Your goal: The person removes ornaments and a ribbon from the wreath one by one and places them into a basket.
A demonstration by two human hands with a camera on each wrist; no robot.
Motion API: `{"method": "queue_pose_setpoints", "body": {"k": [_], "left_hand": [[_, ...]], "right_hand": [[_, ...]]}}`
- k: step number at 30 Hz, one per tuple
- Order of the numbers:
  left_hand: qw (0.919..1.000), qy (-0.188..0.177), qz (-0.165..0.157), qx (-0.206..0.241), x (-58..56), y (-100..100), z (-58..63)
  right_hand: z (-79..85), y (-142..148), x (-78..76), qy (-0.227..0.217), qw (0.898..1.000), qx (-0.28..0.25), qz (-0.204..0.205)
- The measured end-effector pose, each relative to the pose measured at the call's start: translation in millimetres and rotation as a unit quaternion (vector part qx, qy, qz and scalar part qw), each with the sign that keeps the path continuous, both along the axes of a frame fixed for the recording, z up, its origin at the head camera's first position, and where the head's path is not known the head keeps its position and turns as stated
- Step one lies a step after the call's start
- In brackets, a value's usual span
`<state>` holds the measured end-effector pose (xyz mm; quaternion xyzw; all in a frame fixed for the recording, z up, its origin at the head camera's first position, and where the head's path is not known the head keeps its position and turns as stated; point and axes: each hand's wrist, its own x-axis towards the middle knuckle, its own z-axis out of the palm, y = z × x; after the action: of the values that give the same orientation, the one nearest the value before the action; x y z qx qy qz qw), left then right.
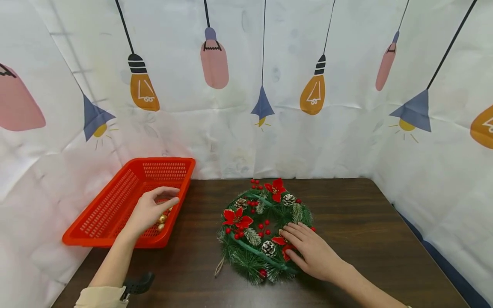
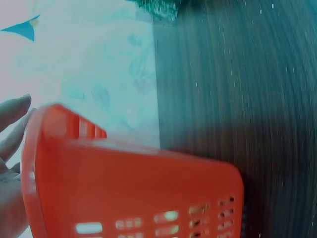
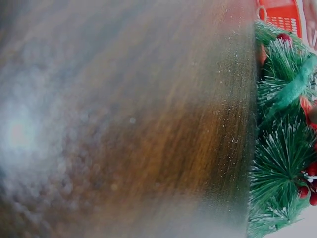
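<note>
A Christmas wreath (image 1: 246,252) of green needles lies on the table, dressed with red poinsettias (image 1: 237,218), pine cones (image 1: 268,247) and red berries. My right hand (image 1: 313,252) rests on its right side with the fingers extended, partly covering one red flower. Over the right part of a red plastic basket (image 1: 104,205) hovers my left hand (image 1: 150,211), thumb and fingers spread apart and loosely bent, with nothing visible between them. Small gold balls (image 1: 161,219) lie in the basket below that hand, which hides some of them. The left wrist view shows the basket wall beside the fingers.
The dark wooden table (image 1: 346,209) carries both the basket and the wreath. A white curtain (image 1: 231,128) printed with lamps hangs behind and at both sides. A twine loop (image 1: 219,267) sticks out from the wreath's lower left.
</note>
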<state>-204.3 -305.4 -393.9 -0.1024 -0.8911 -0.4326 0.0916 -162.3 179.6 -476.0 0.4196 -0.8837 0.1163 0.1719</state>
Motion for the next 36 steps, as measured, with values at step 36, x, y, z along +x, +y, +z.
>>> {"method": "queue_pose_setpoints", "body": {"k": [36], "left_hand": [[0.978,-0.131,-0.079,0.142,3.0,95,-46.3]], "right_hand": [[-1.2,0,-1.5,0.008,1.0,-0.011,0.009]]}}
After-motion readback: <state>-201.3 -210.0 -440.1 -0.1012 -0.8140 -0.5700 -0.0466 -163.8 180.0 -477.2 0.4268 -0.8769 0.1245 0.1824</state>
